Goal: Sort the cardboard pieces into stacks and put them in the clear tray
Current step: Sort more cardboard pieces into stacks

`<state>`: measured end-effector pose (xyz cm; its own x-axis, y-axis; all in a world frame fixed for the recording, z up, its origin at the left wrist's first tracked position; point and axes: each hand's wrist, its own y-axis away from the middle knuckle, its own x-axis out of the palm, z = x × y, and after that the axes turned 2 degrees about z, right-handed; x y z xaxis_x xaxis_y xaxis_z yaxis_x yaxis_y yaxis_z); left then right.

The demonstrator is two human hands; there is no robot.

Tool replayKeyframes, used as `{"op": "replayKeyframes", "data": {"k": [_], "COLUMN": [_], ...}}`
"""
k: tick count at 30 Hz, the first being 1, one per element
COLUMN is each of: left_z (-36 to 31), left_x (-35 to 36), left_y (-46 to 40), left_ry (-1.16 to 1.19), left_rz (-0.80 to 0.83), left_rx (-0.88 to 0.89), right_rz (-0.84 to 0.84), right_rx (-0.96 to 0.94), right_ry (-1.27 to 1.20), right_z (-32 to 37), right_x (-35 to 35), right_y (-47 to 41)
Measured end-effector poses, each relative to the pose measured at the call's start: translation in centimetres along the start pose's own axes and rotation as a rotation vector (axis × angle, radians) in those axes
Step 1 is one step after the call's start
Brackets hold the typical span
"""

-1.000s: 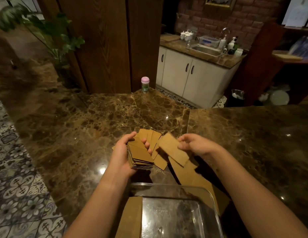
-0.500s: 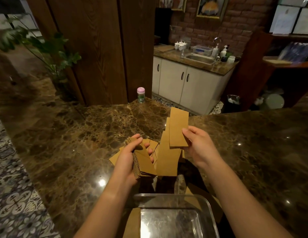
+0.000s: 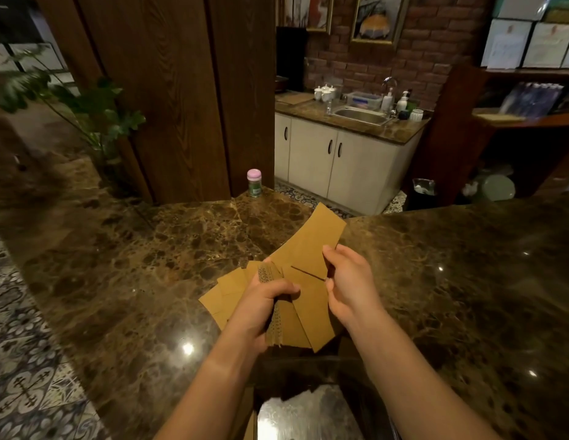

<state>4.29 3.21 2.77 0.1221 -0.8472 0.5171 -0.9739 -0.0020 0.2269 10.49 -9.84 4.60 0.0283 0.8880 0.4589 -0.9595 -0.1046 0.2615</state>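
Over a brown marble counter, the left hand grips a stack of cardboard pieces. The right hand pinches a long cardboard strip. The clear tray, seemingly blurred, sits nearest the camera.

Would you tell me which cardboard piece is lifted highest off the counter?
The long piece pinched by the right hand; it angles up, while others lie flat.

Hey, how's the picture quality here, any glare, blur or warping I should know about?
Head view: dim, warm light; bright glare spots on the marble counter; clear tray at the bottom edge smeared and reflective; plant at left blurred; wide-angle bending at the edges; both hands and the cardboard pieces fairly sharp.
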Motion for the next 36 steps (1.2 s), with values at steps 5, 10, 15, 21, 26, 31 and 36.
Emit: {"op": "replayKeyframes", "data": {"k": [5, 10, 15, 21, 26, 31, 36], "left_z": [-0.5, -0.6, -0.3, -1.2, -0.8, -0.5, -1.1], "left_x": [-0.8, -1.1, -0.7, -1.7, -0.9, -1.5, -1.9], "left_y": [0.3, 0.2, -0.1, -0.3, -0.2, 0.1, -0.2], "left_ry": [-0.018, 0.014, 0.039, 0.146, 0.176, 0.287, 0.179], "left_rz": [0.018, 0.042, 0.038, -0.008, -0.078, -0.040, -0.064], "left_rx": [0.055, 0.043, -0.007, 0.043, 0.032, -0.012, 0.082], "right_rz": [0.091, 0.215, 0.179, 0.395, 0.411, 0.225, 0.395], "right_rx": [-0.098, -0.114, -0.141, -0.092, -0.199, -0.175, -0.060], "right_ry": [0.312, 0.423, 0.435, 0.733, 0.826, 0.837, 0.844], "right_z": [0.7, 0.2, 0.0, 0.8, -1.5, -1.4, -0.4], "right_x": [-0.8, -1.1, -0.6, -1.0, 0.3, 0.2, -0.2], "right_y": [0.4, 1.6, 2.4, 2.7, 3.5, 3.7, 4.1]}}
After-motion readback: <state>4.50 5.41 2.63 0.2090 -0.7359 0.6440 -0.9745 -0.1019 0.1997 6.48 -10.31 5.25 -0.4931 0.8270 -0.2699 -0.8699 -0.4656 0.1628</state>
